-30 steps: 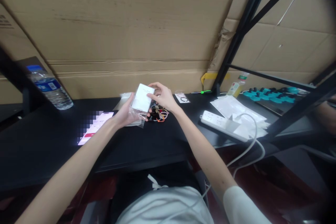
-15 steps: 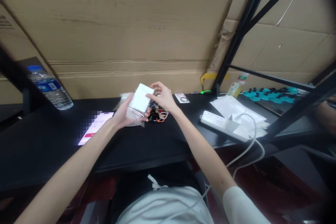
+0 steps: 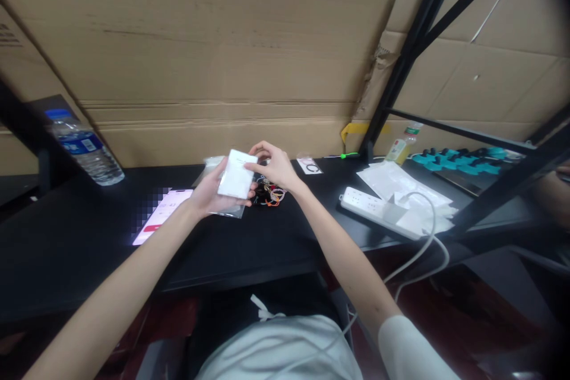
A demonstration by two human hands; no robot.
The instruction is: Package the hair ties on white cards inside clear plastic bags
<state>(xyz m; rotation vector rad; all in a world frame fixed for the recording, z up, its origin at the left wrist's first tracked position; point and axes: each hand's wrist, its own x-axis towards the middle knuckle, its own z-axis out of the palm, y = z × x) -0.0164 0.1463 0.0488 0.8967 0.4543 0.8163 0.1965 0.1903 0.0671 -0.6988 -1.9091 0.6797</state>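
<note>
A small white flat box [image 3: 237, 177], faintly printed near its top, is held up above the black table [image 3: 267, 237]. My left hand [image 3: 208, 191] cradles it from the left and beneath, with fingertips showing at its right edge. The thumb and fingers of my right hand [image 3: 276, 166] pinch its upper right side. Behind the hands lie a clear plastic bag [image 3: 227, 212] and a tangle of coloured hair ties or cords [image 3: 272, 195], both partly hidden; what the tangle is exactly I cannot tell.
At left are a water bottle [image 3: 86, 148] and a lit phone [image 3: 164, 214]. To the right lie a small packet with a black ring [image 3: 309, 165], a white power strip [image 3: 378, 214] with cable, white papers [image 3: 403, 181] and a juice bottle [image 3: 403, 143]. A black metal frame [image 3: 403, 71] rises there.
The white box has tipped and come slightly lower and left in my hands. Clear plastic that showed below it is now hardly visible there. Both hands keep their hold.
</note>
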